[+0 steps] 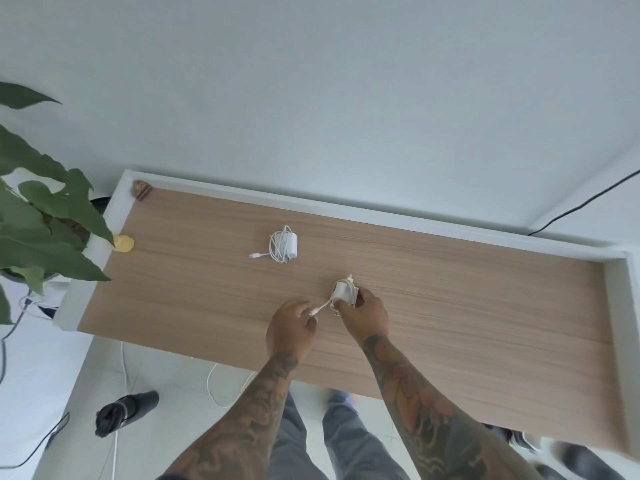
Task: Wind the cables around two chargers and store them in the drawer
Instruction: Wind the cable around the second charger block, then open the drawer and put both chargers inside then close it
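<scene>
I observed my right hand [363, 315] closed around a white charger [344, 292] on the wooden desk [467, 306], its cable wound about it. My left hand [290, 327] pinched the loose cable end [317, 310] just beside that charger. A second wound charger [284, 244] lay beyond it, well apart.

I see a wood-grain tabletop [450, 306] with a raised white rim along its far and side edges. A white charger [289, 242] with its cable wound around it lies near the middle, toward the far edge, the plug end trailing toward the left edge. A small yellow object [123, 244] sits at the left edge, and a brown object [141, 190] in the far left corner.
</scene>
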